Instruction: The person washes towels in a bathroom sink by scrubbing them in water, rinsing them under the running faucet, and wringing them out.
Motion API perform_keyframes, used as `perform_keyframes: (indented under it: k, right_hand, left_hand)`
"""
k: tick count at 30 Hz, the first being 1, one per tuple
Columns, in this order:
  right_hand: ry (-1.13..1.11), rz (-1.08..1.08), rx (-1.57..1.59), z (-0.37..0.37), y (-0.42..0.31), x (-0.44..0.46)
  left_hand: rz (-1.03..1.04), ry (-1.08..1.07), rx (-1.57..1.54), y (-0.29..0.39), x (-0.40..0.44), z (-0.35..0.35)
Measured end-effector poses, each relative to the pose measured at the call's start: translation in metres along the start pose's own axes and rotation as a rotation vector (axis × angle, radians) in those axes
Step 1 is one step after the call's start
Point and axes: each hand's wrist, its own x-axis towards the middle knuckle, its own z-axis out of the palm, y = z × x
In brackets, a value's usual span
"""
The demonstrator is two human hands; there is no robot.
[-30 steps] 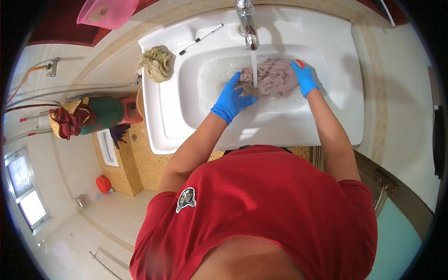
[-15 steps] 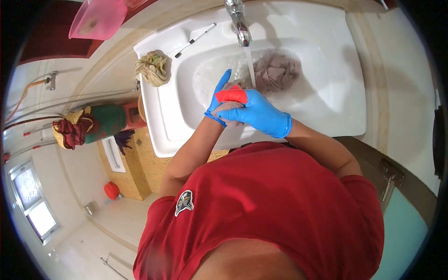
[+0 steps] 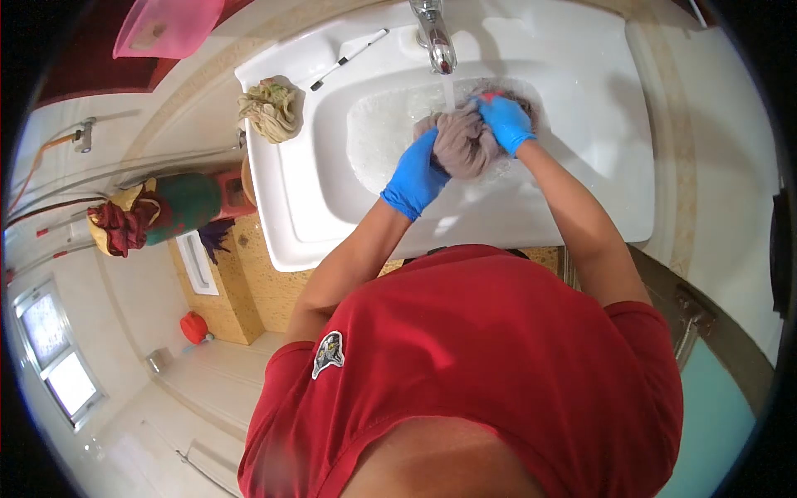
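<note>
My left hand (image 3: pixel 417 178), in a blue glove, grips the near left side of a wet, greyish-mauve cloth (image 3: pixel 465 148) bunched up in the white sink (image 3: pixel 307 220). On the cloth's far right side is my right hand (image 3: pixel 508 124), also gloved in blue, with its fingers bent. A small red bar (image 3: pixel 491 97), which looks like soap, shows at those fingertips; the rest of it is hidden. Water runs from the chrome faucet (image 3: pixel 442 56) just behind the cloth. Beyond my right hand, more of the cloth lies in the sudsy water.
A wrung, cream-coloured cloth (image 3: pixel 271 110) rests on the sink's left ledge. A black-and-white marker-like stick (image 3: pixel 349 60) lies on the back rim. To the left are a pink tub (image 3: pixel 170 29), a green drum (image 3: pixel 189 206) with cloths on it and a red container (image 3: pixel 194 327).
My hands have moved apart. The right one has gone right and away from me with the red bar. The mauve cloth is now gathered beneath the faucet, in my left hand.
</note>
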Motion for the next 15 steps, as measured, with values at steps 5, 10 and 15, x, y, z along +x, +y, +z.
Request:
perform_keyframes:
  k: [5, 10, 15]
  right_hand:
    - [0.229, 0.254, 0.586, 0.008, 0.087, 0.020]
    - [0.270, 0.103, 0.987, -0.004, 0.079, 0.004]
    - [0.226, -0.233, 0.835, 0.008, 0.011, -0.012]
  left_hand:
    - [-0.185, 0.262, -0.159, 0.008, 0.025, -0.042]
    - [-0.195, 0.406, -0.092, 0.018, 0.015, -0.017]
    - [-0.307, 0.505, -0.225, 0.011, 0.004, 0.017]
